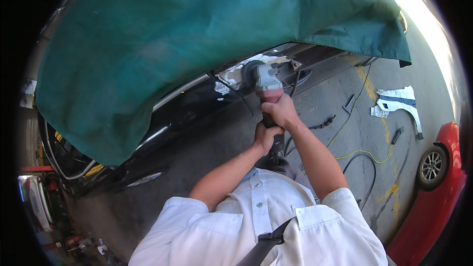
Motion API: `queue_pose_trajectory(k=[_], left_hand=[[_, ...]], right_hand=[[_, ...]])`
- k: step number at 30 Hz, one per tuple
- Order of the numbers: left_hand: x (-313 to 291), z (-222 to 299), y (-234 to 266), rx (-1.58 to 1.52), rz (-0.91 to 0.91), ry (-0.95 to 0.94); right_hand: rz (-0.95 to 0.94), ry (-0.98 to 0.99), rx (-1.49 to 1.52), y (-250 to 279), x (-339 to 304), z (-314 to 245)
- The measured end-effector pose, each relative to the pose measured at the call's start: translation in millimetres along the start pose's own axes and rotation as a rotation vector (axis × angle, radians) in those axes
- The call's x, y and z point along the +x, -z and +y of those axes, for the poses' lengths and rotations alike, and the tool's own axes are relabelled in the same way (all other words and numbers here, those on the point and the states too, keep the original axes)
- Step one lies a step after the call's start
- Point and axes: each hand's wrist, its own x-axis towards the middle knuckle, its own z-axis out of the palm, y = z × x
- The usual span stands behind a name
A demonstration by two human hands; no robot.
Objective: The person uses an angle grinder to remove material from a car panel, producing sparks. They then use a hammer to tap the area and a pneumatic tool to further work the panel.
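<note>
Grinder [270, 83] near sheet [217, 24] edge; cords [340, 157] across floor [357, 130] rightward.

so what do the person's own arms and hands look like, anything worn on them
The left hand and right hand are bare: no gloves, watch or bracelet shows. Both forearms are uncovered. Loose, short white fabric sleeves cover the upper arms, part of a white button-front shirt, and carry no visible markings.

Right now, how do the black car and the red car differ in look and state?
The black car is partly draped in a green cover; the red car shows none. The black car has a pale patch beside the grinder; the red car's visible paint shows none. Both are only partly in view.
</note>
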Motion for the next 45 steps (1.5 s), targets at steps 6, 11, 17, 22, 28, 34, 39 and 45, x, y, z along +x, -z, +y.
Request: queue_pose_trajectory(k=[6,11,17,22,28,34,39,45], left_hand=[[4.2,-8.7,0.7,0.025,-0.057,0.035],[2.3,-6.7,9.8,0.141,-0.021,-0.01],[-7.2,-35.7,14.6,0.199,0.02,-0.065],[23.2,-28.9,25.9,0.149,-0.107,-0.085],[-17.9,-46.3,34.5,0.342,0.038,-0.082],[15.1,-29.9,47.1,0.364,-0.051,-0.127],[-37.7,-52.5,68.9,0.385,0.05,-0.103],[-34.1,-67.1,87.6,0.396,-0.018,-0.051]], right_hand=[[0.029,-0.001,0.053,5.6,-1.1,12.1],[0.027,0.028,0.16,-1.5,0.2,21.5],[-0.048,0.046,0.105,-11.3,-12.1,42.3],[0.056,0.033,0.283,2.3,3.8,35.7],[-0.069,0.015,0.163,-27.3,-25.1,55.6],[0.062,0.029,0.508,-17.4,-6.1,57.6],[-0.055,0.051,0.378,-63.7,-40.9,72.1],[-0.041,-0.055,0.454,-68.4,-36.8,90.2]])
